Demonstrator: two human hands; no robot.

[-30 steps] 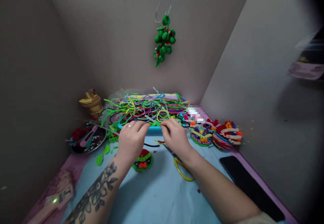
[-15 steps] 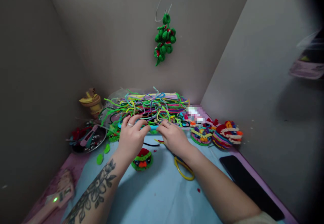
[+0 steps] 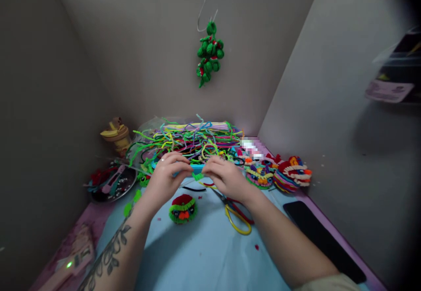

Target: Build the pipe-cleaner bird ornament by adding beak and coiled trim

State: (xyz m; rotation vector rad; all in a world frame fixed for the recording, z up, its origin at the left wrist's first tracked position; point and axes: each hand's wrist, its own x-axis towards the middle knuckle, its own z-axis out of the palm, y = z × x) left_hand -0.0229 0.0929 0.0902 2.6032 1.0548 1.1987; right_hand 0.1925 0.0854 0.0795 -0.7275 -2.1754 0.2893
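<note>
A short bright-green piece of fuzzy pipe cleaner (image 3: 198,176) shows between my fingertips, slightly curled. My left hand (image 3: 169,174), with a ring on one finger, pinches its left end. At the other end my right hand (image 3: 226,177) is closed on it, fingers and thumb together. Below the hands, a round green and red pipe-cleaner bird figure (image 3: 183,209) with an orange beak rests on the blue cloth (image 3: 204,256). Scissors with yellow handles (image 3: 237,220) lie under my right wrist.
Behind the hands sits a heap of colourful pipe cleaners (image 3: 187,139). A metal dish (image 3: 128,185) with clips stands left, a pink glue gun (image 3: 74,260) nearer. More pipe-cleaner figures (image 3: 291,174) and a dark phone (image 3: 324,240) lie right. A green ornament (image 3: 210,54) hangs from a hook.
My hands have come slightly lower and clear of the tray's edge, and the green piece now shows between them. My left forearm has turned. The view has shifted a little.
</note>
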